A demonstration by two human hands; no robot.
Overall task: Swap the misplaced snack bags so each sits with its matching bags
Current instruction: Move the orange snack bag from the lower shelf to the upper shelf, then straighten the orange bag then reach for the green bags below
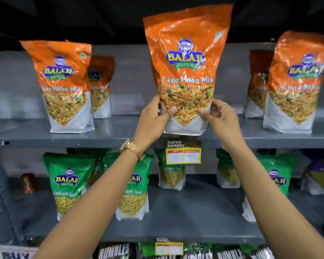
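An orange Tikha Mitha Mix bag (185, 68) stands upright at the middle of the upper shelf (108, 139), its base at the shelf's front edge. My left hand (155, 118) grips its lower left side and my right hand (219, 114) grips its lower right side. More orange bags stand to the left (64, 86) and right (294, 85) on the same shelf, with others behind them. Green Ratlami Sev bags (67, 182) line the lower shelf (185, 227); my forearms cover parts of them.
A yellow price tag (183, 155) hangs from the upper shelf's front edge, another tag (169, 248) from the lower one. A purple bag (320, 171) stands at the lower shelf's far right and a small brown pack (28, 183) at its far left. Dark bags fill the bottom row.
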